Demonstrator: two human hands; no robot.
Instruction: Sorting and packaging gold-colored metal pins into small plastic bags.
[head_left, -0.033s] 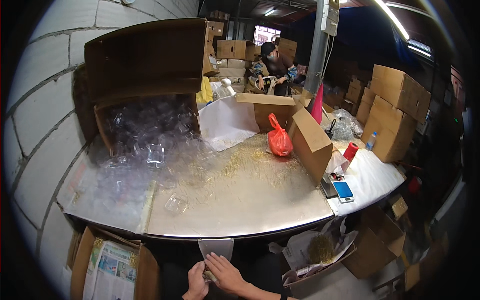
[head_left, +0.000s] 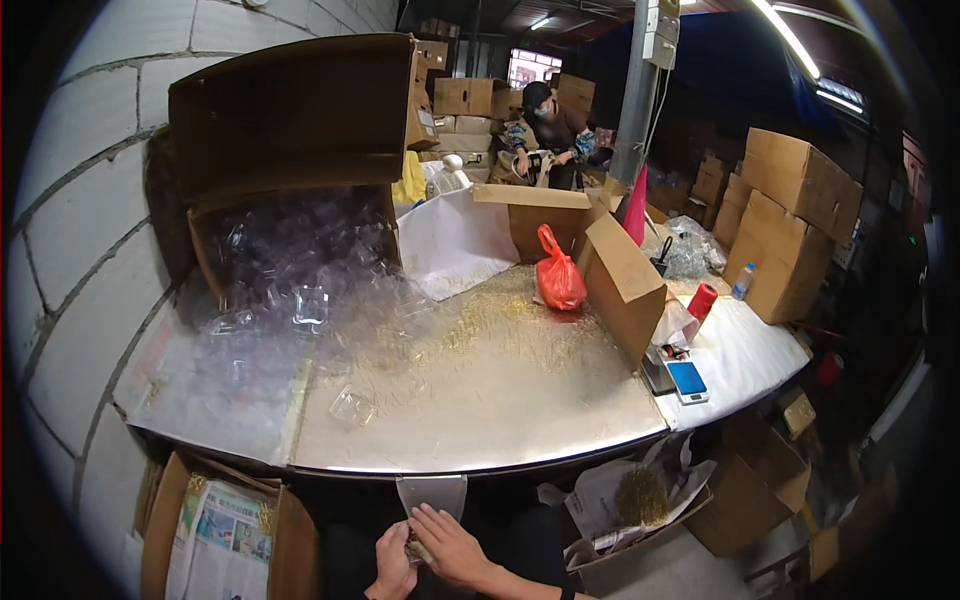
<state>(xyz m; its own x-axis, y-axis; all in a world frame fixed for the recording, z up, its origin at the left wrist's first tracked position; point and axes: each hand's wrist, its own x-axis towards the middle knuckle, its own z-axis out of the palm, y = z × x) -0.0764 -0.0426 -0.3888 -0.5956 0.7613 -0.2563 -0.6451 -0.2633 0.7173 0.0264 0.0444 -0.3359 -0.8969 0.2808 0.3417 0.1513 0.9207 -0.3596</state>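
Both my hands are at the lower middle, just below the table's front edge. My left hand [head_left: 394,562] is closed with its fingers curled around a small goldish bundle [head_left: 416,548], mostly hidden between the palms. My right hand [head_left: 452,550] lies over it from the right, fingers pressed together against the bundle. What the bundle is made of is too small to make out. A greyish plate [head_left: 440,492] juts down from the table edge, right at my fingertips. On the table [head_left: 480,430], many thin gold pieces [head_left: 480,325] lie scattered beyond my hands.
Clear plastic boxes [head_left: 300,270] spill from a large carton [head_left: 290,120] on the left. A red plastic bag [head_left: 560,275], a cardboard divider [head_left: 625,290] and a digital scale [head_left: 688,381] stand right. Cartons [head_left: 225,540] flank my legs; a gold heap [head_left: 642,498] fills one. A co-worker [head_left: 555,135] stands behind.
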